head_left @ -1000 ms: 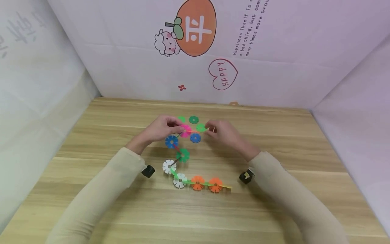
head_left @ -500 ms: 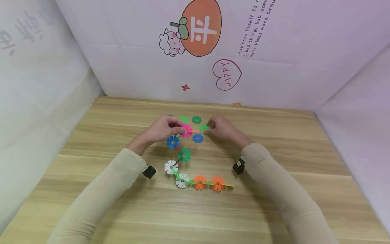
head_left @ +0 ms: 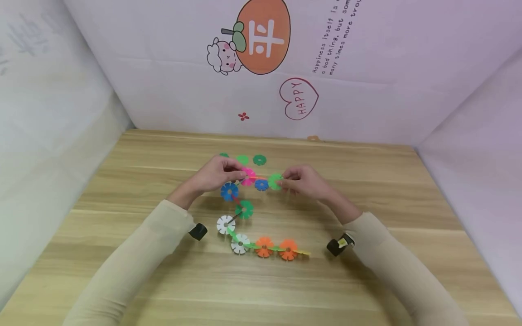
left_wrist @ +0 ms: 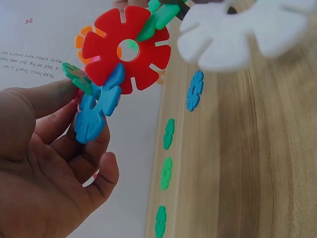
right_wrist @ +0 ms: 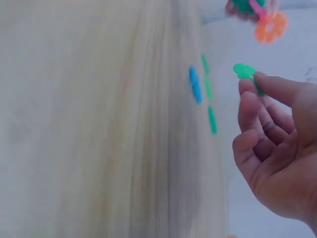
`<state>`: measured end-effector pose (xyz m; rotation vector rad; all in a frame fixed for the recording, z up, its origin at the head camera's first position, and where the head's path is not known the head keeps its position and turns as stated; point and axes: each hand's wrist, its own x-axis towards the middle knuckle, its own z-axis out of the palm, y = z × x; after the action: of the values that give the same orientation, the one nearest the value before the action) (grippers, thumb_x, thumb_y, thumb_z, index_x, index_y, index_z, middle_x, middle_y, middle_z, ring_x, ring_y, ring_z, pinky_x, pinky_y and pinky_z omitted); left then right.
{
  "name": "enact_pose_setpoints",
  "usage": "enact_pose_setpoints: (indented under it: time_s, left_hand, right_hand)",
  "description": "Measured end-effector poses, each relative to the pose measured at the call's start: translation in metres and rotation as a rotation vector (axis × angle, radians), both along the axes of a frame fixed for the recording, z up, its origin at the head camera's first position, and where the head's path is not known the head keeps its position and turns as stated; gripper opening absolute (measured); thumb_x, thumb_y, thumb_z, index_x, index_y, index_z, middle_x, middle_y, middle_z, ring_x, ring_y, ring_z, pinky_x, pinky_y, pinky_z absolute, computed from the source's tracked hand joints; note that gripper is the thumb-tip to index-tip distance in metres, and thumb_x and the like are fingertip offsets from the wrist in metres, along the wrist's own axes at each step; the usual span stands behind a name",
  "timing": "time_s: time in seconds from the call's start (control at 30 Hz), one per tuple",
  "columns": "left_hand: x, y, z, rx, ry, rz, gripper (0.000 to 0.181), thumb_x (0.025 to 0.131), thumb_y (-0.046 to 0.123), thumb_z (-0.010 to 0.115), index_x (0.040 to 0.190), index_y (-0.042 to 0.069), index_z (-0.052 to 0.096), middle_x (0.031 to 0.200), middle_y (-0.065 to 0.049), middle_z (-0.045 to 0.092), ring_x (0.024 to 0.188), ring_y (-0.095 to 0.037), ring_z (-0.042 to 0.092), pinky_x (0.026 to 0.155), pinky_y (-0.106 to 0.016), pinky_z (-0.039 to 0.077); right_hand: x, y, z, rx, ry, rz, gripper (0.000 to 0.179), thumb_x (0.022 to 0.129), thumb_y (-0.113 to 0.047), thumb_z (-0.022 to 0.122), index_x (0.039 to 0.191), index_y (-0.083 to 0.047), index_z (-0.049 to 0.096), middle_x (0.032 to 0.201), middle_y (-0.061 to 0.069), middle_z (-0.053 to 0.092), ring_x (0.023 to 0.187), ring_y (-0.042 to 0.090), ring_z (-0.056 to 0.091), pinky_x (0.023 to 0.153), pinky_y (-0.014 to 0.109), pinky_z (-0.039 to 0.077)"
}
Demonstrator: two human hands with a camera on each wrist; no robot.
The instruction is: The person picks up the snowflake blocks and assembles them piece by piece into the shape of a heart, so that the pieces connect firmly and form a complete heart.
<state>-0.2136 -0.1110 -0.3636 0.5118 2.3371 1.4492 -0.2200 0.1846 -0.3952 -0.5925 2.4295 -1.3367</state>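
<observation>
My left hand [head_left: 214,174] pinches a pink notched snowflake disc [head_left: 248,177] at the far end of a linked chain. An orange disc [right_wrist: 271,27] slots onto the pink one and points rightward. From there the chain runs through a blue disc [head_left: 229,192], a red disc [left_wrist: 126,49], a green disc [head_left: 244,209] and white discs [head_left: 226,225], ending in orange discs [head_left: 288,250] and a yellow one [head_left: 303,252]. Between thumb and fingers, my right hand [head_left: 307,183] holds a light green disc [right_wrist: 244,71]. In the right wrist view a gap separates it from the orange disc.
A loose blue disc [head_left: 262,185] lies on the wooden table [head_left: 183,280] below the hands. Several loose green discs [head_left: 259,160] lie in a row farther back. White printed sheets [head_left: 171,95] stand behind and on both sides.
My right hand has come nearer to me with the light green disc, which now shows more of its face. The left hand keeps its pinch on the pink disc. The head view shifts slightly.
</observation>
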Motion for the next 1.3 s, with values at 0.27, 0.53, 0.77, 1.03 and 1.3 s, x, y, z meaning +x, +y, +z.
enact_pose_setpoints:
  time_s: [0.27, 0.53, 0.77, 1.03, 1.3]
  left_hand:
    - [0.003, 0.005, 0.003, 0.011, 0.013, 0.010, 0.020, 0.098, 0.018, 0.068, 0.111, 0.005, 0.075, 0.099, -0.007, 0.072, 0.098, -0.033, 0.065, 0.082, -0.034, 0.055]
    - [0.008, 0.007, 0.007, 0.035, 0.059, 0.017, 0.018, 0.096, 0.018, 0.071, 0.107, 0.004, 0.077, 0.094, -0.007, 0.073, 0.094, -0.039, 0.063, 0.075, -0.032, 0.054]
    - [0.012, 0.010, 0.010, 0.050, 0.093, 0.007, 0.017, 0.096, 0.015, 0.071, 0.106, 0.003, 0.077, 0.092, -0.006, 0.073, 0.089, -0.033, 0.065, 0.075, -0.030, 0.054]
    - [0.014, 0.013, 0.014, 0.040, 0.100, -0.012, 0.014, 0.096, 0.012, 0.071, 0.103, 0.001, 0.077, 0.089, -0.007, 0.072, 0.090, -0.039, 0.064, 0.076, -0.031, 0.055]
    - [0.014, 0.015, 0.014, 0.037, 0.077, -0.013, 0.013, 0.096, 0.011, 0.070, 0.102, 0.001, 0.076, 0.089, -0.008, 0.072, 0.087, -0.031, 0.065, 0.077, -0.033, 0.055]
  right_hand:
    - [0.027, 0.002, 0.014, -0.207, -0.123, -0.054, 0.018, 0.099, -0.017, 0.067, 0.098, 0.001, 0.070, 0.089, 0.033, 0.065, 0.061, 0.022, 0.057, 0.054, 0.030, 0.047]
    - [0.036, 0.003, 0.021, -0.216, -0.105, -0.034, 0.018, 0.099, -0.017, 0.068, 0.097, 0.001, 0.071, 0.086, 0.033, 0.064, 0.066, 0.035, 0.060, 0.059, 0.034, 0.053]
    - [0.041, -0.003, 0.026, -0.222, -0.080, -0.016, 0.013, 0.100, -0.011, 0.065, 0.096, 0.000, 0.070, 0.083, 0.031, 0.066, 0.074, 0.048, 0.061, 0.060, 0.037, 0.055]
    - [0.041, -0.004, 0.026, -0.230, -0.025, 0.021, 0.012, 0.100, -0.009, 0.063, 0.095, 0.001, 0.065, 0.074, 0.015, 0.065, 0.072, 0.049, 0.059, 0.062, 0.041, 0.056]
    - [0.042, -0.004, 0.029, -0.229, -0.006, 0.041, 0.013, 0.101, -0.008, 0.062, 0.094, 0.002, 0.064, 0.073, 0.016, 0.062, 0.067, 0.035, 0.060, 0.064, 0.042, 0.057]
